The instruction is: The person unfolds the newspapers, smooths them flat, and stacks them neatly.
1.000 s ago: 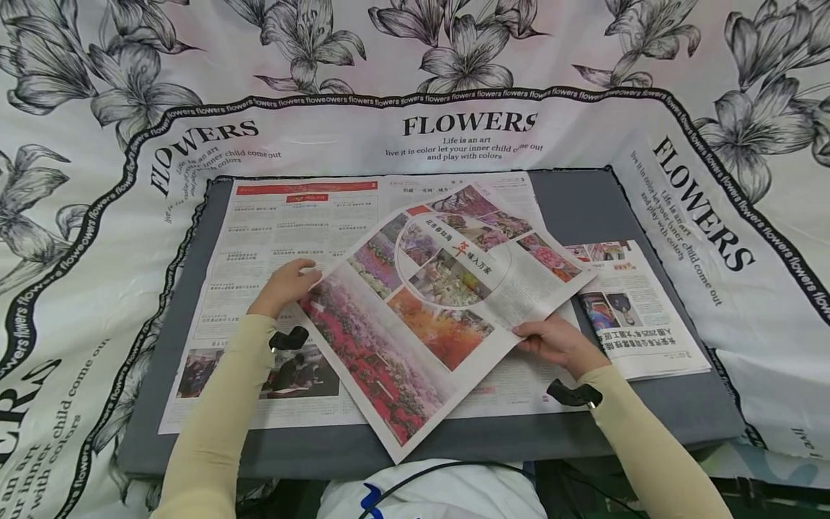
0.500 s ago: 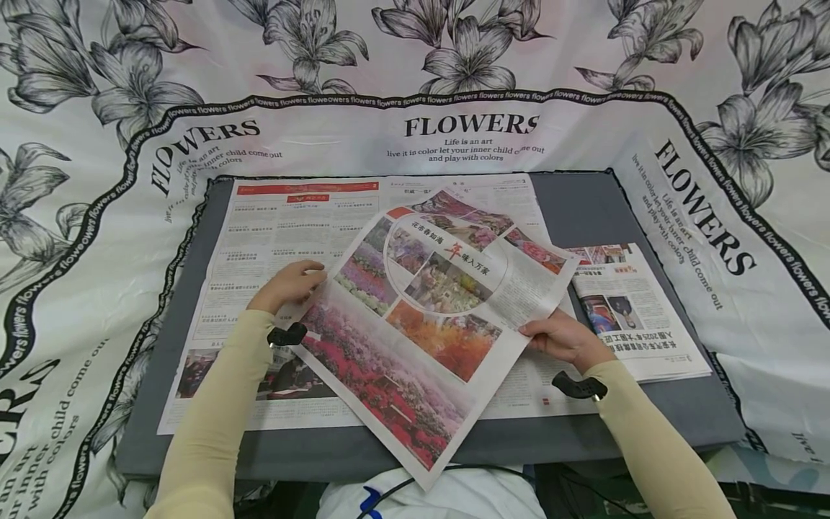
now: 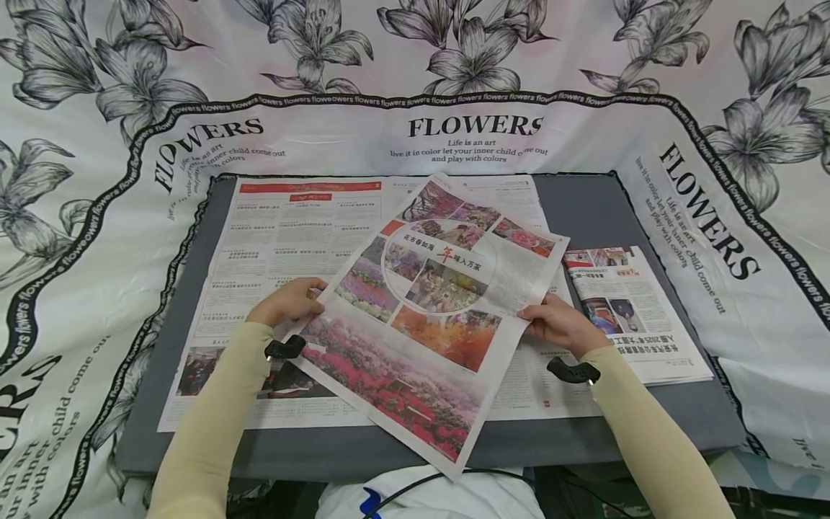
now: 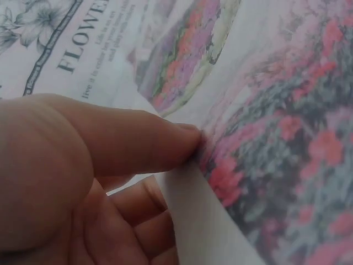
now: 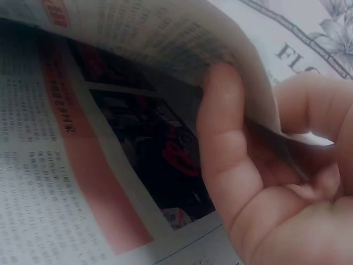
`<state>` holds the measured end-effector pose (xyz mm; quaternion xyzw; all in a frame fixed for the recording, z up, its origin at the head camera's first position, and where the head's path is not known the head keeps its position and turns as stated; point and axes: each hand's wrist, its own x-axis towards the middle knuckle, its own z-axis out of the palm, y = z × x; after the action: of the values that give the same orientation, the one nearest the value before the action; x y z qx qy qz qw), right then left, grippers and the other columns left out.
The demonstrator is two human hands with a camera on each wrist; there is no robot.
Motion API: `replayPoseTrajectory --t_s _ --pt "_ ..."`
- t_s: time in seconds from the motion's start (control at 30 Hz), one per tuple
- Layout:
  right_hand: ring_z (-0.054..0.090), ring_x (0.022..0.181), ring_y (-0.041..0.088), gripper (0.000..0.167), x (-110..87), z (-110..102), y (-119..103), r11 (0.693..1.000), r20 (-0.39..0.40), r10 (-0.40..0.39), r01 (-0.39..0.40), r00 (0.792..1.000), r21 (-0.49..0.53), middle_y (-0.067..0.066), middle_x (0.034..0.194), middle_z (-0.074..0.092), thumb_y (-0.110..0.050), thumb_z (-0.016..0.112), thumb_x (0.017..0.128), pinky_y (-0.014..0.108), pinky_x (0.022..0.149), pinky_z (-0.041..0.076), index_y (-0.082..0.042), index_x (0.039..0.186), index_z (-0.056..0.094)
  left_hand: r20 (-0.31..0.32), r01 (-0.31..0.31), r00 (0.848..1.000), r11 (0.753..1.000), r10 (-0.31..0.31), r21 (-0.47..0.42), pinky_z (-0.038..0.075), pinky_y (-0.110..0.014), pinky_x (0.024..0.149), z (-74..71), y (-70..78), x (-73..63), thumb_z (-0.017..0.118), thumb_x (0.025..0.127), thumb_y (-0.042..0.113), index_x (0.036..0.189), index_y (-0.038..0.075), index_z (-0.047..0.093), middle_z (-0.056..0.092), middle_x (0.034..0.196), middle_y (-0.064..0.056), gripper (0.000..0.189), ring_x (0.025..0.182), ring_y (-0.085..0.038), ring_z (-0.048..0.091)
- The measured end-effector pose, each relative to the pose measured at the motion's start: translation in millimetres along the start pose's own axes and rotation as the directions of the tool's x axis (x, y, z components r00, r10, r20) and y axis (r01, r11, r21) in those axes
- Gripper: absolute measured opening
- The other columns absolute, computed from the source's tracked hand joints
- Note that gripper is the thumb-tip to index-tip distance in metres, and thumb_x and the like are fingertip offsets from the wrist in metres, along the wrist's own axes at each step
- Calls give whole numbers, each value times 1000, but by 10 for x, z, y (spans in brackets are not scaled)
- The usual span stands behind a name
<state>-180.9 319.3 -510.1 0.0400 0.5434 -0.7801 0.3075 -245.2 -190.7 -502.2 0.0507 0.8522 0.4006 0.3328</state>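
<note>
A newspaper sheet (image 3: 447,353) with colour flower photos is held at a slant over the table, its lower corner past the front edge. My left hand (image 3: 288,301) pinches its left edge; in the left wrist view the thumb (image 4: 149,138) lies on the printed face, with the other fingers curled behind. My right hand (image 3: 559,326) grips the right edge. In the right wrist view, the sheet (image 5: 182,33) bends up between thumb and fingers, and a page with a red band (image 5: 99,182) shows below. Beneath lies a spread newspaper (image 3: 272,267), partly covered.
A folded newspaper stack (image 3: 638,317) lies at the right of the dark grey table (image 3: 577,209). A white flower-printed cloth (image 3: 344,137) surrounds the table's back and sides. A black cable (image 3: 415,479) crosses the person's lap at the front edge.
The flower-photo sheet has turned a little: its lower corner has swung right and its right corner has shifted left and away. My left hand has come slightly nearer; both hands keep their hold.
</note>
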Motion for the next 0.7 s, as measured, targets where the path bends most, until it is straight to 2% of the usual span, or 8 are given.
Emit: replayPoseTrajectory --t_s 0.07,0.17,0.37,0.57,0.7 --pt "74 97 13 36 34 1 -12 1000 -19 -4 4 1000 -6 0 109 70 13 41 101 27 79 62 -13 125 47 -2 0 1000 1000 0 -12 49 -29 61 47 -17 -43 58 98 2 142 -3 48 70 99 -14 46 65 -12 58" --pt "72 96 10 34 93 5 -36 1000 -74 -11 11 997 -6 -2 107 69 11 42 101 26 79 61 -11 126 42 0 -3 1000 999 3 -37 48 -28 60 125 -54 -114 60 98 2 141 -4 48 67 89 -9 45 64 -11 58" --pt "70 99 7 48 249 26 -108 998 -174 -16 5 985 -64 -7 111 65 6 46 103 24 81 60 -11 146 34 16 -29 999 996 30 -80 43 -27 55 261 -161 -274 62 96 0 137 -6 47 54 69 0 44 57 -10 50" --pt "67 97 4 65 417 107 -229 999 -248 -8 0 969 -32 -8 114 60 -2 48 106 22 81 58 -8 163 16 24 -52 998 982 58 -183 48 -26 55 448 -228 -437 59 98 -1 144 -9 38 56 68 1 51 54 -7 49" --pt "65 99 2 70 509 156 -305 1000 -294 -11 3 956 -26 -9 117 55 -4 47 107 20 81 57 -9 165 9 7 -48 999 965 52 -256 55 -29 60 582 -239 -509 58 98 -2 145 -9 35 64 76 -1 53 62 -9 60"
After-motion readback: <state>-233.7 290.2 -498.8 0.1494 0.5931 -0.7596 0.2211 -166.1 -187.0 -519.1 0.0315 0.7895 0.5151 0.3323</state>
